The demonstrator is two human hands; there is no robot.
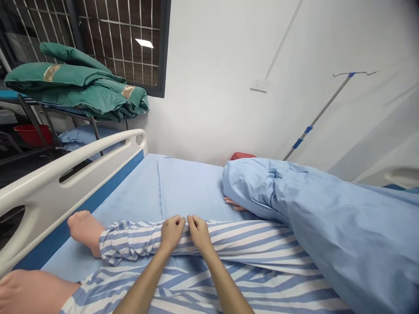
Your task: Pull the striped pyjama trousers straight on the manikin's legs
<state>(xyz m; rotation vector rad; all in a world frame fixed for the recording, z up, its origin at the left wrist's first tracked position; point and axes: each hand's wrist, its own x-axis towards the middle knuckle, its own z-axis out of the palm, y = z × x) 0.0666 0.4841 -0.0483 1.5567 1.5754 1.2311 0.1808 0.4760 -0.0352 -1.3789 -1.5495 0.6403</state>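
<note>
A manikin with smooth pinkish feet lies on the bed in blue-and-white striped trousers (252, 237). Both of my hands are at the knee area of its far trouser leg, close side by side, backs upward. My left hand (172, 232) is closed, its thumb pressed against the curled fingers on the striped cloth. Just to its right, my right hand (199, 233) is closed the same way on the cloth. The far foot (85, 231) and near foot (32, 288) are bare. Part of the manikin's hand (235, 204) shows under a folded blue quilt (314, 196).
A cream bed end board (78, 152) stands at the left. Behind it, green folded bedding (81, 87) lies on a rack, with a red basin (34, 134) below. An infusion pole (319, 115) leans by the wall; a red object (241, 155) shows behind the quilt.
</note>
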